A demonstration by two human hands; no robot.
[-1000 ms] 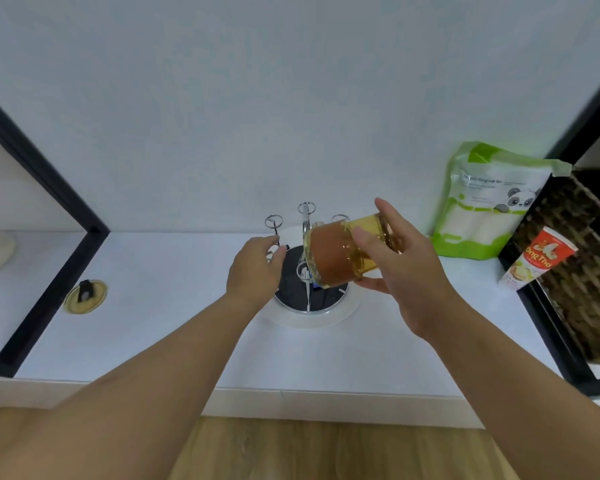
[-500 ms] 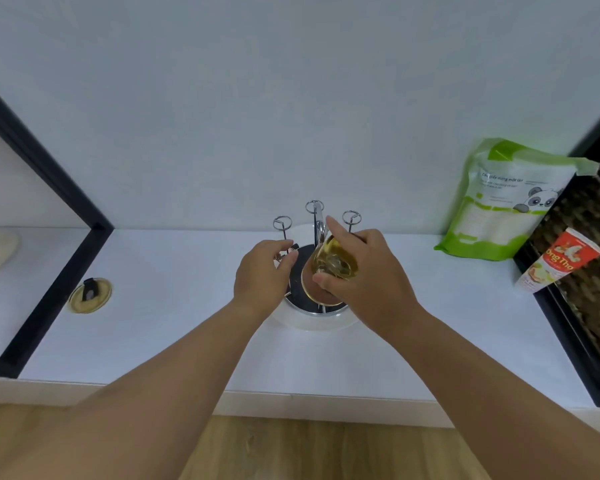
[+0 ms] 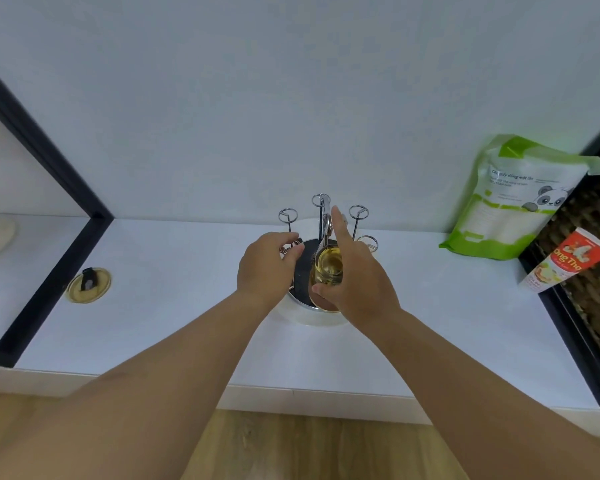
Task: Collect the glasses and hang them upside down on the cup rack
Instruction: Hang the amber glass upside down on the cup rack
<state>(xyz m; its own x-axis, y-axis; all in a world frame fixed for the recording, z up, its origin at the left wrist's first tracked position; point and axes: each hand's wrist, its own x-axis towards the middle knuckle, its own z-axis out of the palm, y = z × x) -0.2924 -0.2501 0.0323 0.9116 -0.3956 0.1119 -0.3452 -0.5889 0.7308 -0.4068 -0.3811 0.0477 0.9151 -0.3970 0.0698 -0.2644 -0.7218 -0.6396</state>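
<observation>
My right hand (image 3: 355,282) grips the inverted amber glass (image 3: 327,271) over a prong of the cup rack (image 3: 321,230) to hang it; my left hand (image 3: 265,268), fingers curled, steadies the rack.

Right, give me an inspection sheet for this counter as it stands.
Surface: white counter, wooden floor below.
Job's things: amber glass upside down over the cup rack; several ringed prongs bare.
Clutter: green pouch against the wall; red-and-white tube leaning on a wicker basket; round brass fitting at left.
Hands: left hand grips the rack; right hand holds the glass, forefinger straight.
Cables: nothing seen.
Surroundings: plain white wall; black frame at left.
</observation>
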